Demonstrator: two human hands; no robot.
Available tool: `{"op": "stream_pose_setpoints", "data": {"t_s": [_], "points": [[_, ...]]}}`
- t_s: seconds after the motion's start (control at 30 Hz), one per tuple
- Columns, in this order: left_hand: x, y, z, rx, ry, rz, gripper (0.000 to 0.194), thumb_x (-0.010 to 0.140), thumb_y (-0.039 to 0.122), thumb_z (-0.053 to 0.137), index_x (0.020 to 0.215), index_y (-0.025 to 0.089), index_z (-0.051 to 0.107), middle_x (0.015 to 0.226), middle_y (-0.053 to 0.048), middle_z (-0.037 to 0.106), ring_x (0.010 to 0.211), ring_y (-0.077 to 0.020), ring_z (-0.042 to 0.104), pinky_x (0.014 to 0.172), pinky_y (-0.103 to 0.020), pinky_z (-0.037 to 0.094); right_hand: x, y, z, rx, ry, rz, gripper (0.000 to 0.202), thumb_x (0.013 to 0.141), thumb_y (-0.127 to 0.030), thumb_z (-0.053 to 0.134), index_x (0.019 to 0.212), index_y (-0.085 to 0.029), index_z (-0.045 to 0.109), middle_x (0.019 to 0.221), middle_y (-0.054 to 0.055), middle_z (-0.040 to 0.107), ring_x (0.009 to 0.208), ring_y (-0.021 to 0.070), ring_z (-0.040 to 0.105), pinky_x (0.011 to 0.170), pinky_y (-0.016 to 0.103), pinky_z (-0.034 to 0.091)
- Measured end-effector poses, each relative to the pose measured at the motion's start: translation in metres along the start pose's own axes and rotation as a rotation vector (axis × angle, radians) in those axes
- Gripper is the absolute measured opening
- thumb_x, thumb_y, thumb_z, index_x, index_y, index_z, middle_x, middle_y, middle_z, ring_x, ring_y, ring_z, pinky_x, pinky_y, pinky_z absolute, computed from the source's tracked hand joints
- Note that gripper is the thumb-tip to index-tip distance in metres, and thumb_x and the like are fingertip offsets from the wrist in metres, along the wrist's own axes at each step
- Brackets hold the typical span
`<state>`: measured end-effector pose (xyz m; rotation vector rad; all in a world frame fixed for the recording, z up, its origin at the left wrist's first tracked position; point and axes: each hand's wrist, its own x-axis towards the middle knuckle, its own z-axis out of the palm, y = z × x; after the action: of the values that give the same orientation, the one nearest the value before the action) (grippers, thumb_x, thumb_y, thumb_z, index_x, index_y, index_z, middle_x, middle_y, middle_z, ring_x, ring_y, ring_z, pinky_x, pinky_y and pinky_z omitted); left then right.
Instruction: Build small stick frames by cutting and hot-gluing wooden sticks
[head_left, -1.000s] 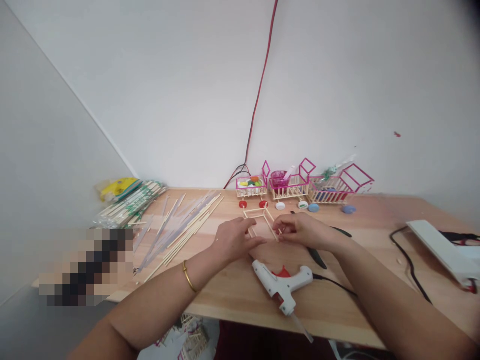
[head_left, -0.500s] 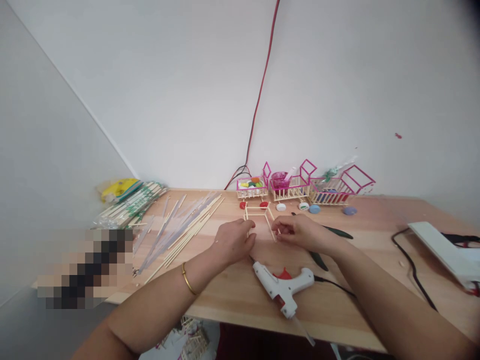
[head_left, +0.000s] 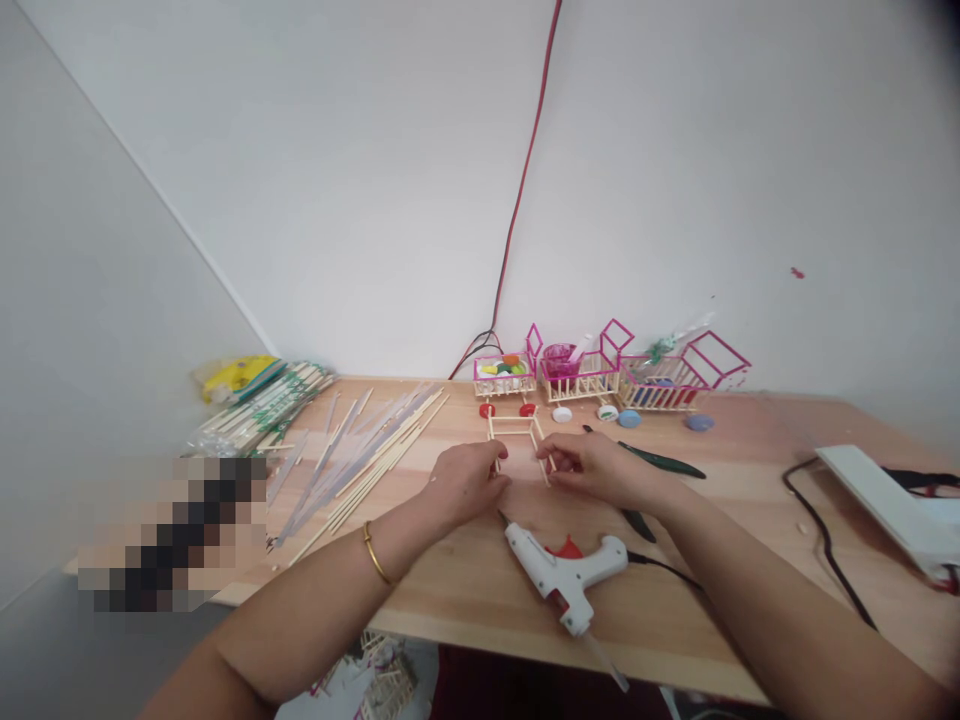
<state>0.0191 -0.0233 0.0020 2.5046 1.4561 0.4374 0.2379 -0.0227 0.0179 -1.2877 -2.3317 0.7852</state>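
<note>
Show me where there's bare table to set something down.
Widest: the table between the green tool, the black cord and the right forearm. Smaller: between the left forearm and the glue gun. Crowded: the back, with carts; the left, with sticks; the middle, where left hand and right hand are at the frame.

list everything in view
stick frame: 1, pale, centre
glue gun: 1, white, front
stick carts: 3, pale and magenta, back
wheels: 6, red, white, blue, back
loose sticks: several, pale, left
strips: several, translucent, left
bagged sticks: many, pale, left
packet: 1, yellow, left
tool: 1, dark green, right
device: 1, white, right
cable: 1, red and black, back
table: 1, brown, beneath
bangle: 1, gold, left wrist
left hand: 1, frame's left
right hand: 1, frame's right
</note>
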Motion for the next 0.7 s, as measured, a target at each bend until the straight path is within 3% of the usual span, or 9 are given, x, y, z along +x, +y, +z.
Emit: {"op": "stream_pose_setpoints", "data": {"t_s": [0.53, 0.7], "points": [[0.0023, -0.0015, 0.0019, -0.024, -0.007, -0.017, 0.028, 0.072, 0.024, 0.052, 0.100, 0.022, 0.058, 0.076, 0.000, 0.066, 0.069, -0.0162, 0.059, 0.062, -0.024, 0.041, 0.0018, 0.0060, 0.0039, -0.025, 0.011, -0.018, 0.023, 0.072, -0.019, 0.052, 0.094, -0.019, 0.058, 0.069, -0.001, 0.059, 0.063, 0.0134, 0.054, 0.059, 0.024, 0.041], [0.0012, -0.0039, 0.0021, -0.063, 0.001, 0.018, 0.038, 0.069, 0.024, 0.059, 0.107, 0.024, 0.057, 0.078, 0.000, 0.065, 0.071, -0.0159, 0.058, 0.062, -0.024, 0.040, 0.0001, 0.0064, 0.0032, 0.017, -0.025, 0.009, 0.037, 0.070, -0.020, 0.057, 0.107, -0.021, 0.055, 0.075, 0.000, 0.061, 0.067, 0.0143, 0.058, 0.061, 0.026, 0.044]]}}
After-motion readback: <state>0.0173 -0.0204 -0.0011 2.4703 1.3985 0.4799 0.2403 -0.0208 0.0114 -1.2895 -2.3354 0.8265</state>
